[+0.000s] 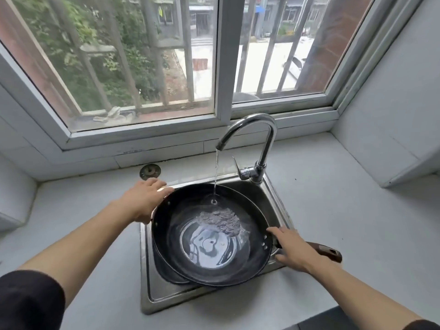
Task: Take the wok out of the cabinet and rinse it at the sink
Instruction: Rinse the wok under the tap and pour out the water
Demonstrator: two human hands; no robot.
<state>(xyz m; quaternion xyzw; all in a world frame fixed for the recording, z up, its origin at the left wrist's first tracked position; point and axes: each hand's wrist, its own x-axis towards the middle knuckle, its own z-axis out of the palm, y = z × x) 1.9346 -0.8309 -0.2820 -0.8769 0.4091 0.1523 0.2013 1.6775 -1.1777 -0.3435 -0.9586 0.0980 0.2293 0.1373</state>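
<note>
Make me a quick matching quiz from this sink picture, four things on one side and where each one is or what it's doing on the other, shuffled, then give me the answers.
Column one:
1. wok
2. faucet
3. left hand
4. right hand

Column two:
A. at the wok's rim, on the side away from the handle
B. running water
C. sitting in the sink, water pooling inside
D. at the wok's rim, by the brown handle

Pairs: 1-C, 2-B, 3-A, 4-D

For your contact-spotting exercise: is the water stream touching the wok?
Touching. The head view shows the water stream landing inside the wok, making a ripple.
</note>
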